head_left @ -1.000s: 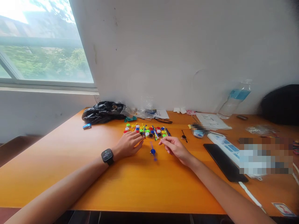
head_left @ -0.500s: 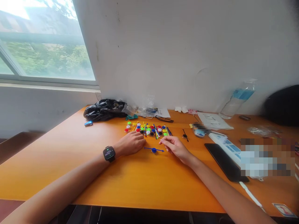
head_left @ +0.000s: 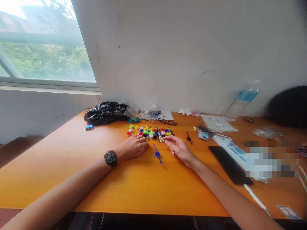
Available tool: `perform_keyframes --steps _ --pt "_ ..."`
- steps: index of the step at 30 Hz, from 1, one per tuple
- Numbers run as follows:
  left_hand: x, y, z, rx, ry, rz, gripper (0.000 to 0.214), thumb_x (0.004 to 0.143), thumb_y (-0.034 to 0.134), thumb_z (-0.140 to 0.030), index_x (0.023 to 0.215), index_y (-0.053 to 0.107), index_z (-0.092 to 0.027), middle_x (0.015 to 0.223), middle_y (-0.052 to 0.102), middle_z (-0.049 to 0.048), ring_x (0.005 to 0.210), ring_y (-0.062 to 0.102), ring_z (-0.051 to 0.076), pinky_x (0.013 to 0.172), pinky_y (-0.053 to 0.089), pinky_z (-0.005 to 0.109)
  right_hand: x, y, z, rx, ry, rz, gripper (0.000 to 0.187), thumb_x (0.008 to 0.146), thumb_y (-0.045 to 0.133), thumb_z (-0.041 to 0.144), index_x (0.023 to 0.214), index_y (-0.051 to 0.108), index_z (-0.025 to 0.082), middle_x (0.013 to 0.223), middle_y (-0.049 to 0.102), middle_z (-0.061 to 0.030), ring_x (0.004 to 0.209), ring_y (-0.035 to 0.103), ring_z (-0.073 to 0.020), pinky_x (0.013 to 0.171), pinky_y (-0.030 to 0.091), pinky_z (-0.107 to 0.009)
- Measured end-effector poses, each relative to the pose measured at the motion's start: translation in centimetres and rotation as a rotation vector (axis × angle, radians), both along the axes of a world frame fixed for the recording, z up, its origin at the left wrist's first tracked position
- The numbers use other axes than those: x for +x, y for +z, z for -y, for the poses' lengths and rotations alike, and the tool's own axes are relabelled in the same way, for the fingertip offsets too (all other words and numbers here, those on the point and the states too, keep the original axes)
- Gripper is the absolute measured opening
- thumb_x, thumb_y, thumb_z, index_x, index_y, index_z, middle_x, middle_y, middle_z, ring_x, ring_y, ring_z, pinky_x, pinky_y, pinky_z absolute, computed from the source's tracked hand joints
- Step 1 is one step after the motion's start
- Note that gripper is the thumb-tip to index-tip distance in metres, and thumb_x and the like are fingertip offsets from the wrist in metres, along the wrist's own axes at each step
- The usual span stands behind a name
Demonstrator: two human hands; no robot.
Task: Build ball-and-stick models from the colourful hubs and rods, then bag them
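Observation:
A blue stick pushed through a blue cap (head_left: 157, 154) lies on the orange table (head_left: 144, 188) between my hands. My left hand (head_left: 134, 147), a black watch on its wrist, rests palm down with its fingers together, touching the near edge of a heap of coloured caps and sticks (head_left: 151, 132). My right hand (head_left: 178, 147) hovers just right of the blue piece with its fingers loosely stretched toward the heap and nothing in them. A black stick with a cap (head_left: 188, 138) lies further right.
A black plastic bag (head_left: 105, 113), clear wrappers and papers sit by the wall. A water bottle (head_left: 241, 100), a black phone (head_left: 230, 164), a white power strip (head_left: 231, 148) and a dark bag (head_left: 289, 105) occupy the right side.
The blue stick with its cap has turned on the table, from lying across to pointing toward me. My right hand has reached a little toward the heap.

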State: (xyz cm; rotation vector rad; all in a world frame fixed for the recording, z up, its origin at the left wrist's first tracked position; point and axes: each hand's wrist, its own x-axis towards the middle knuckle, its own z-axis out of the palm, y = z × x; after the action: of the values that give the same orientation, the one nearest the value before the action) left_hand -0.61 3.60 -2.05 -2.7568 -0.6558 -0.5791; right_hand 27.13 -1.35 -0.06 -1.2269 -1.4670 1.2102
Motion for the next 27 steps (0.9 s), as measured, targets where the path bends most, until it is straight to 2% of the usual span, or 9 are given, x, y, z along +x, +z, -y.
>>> perform_keyframes --steps 5,10,27 --pt "0.04 -0.15 0.02 -0.017 -0.001 0.028 0.025 0.109 0.047 -0.022 0.093 0.066 -0.019 0.087 0.064 0.0051 0.081 0.06 0.019 0.075 0.045 0.034 0.29 -0.32 -0.23 0.015 0.0 -0.022 0.043 0.088 0.074 0.056 0.113 0.07 0.022 0.13 0.071 -0.0093 0.049 0.045 -0.0041 0.049 0.043 -0.027" --pt "0.04 -0.23 0.03 -0.043 -0.006 0.057 0.024 0.108 0.048 -0.02 0.092 0.066 -0.019 0.088 0.064 0.0053 0.082 0.061 0.019 0.075 0.045 0.034 0.33 -0.33 -0.18 0.027 0.005 -0.014 0.041 0.089 0.072 0.055 0.114 0.072 0.022 0.133 0.07 -0.0092 0.048 0.047 -0.0039 0.048 0.045 -0.027" --pt "-0.07 0.24 0.16 -0.07 -0.002 0.033 0.025 0.109 0.046 -0.023 0.097 0.068 -0.02 0.089 0.065 0.0052 0.083 0.06 0.019 0.074 0.044 0.033 0.22 -0.12 -0.15 0.064 -0.005 -0.005 0.04 0.092 0.069 0.055 0.112 0.072 0.021 0.126 0.072 -0.0095 0.048 0.047 -0.0046 0.049 0.045 -0.027"
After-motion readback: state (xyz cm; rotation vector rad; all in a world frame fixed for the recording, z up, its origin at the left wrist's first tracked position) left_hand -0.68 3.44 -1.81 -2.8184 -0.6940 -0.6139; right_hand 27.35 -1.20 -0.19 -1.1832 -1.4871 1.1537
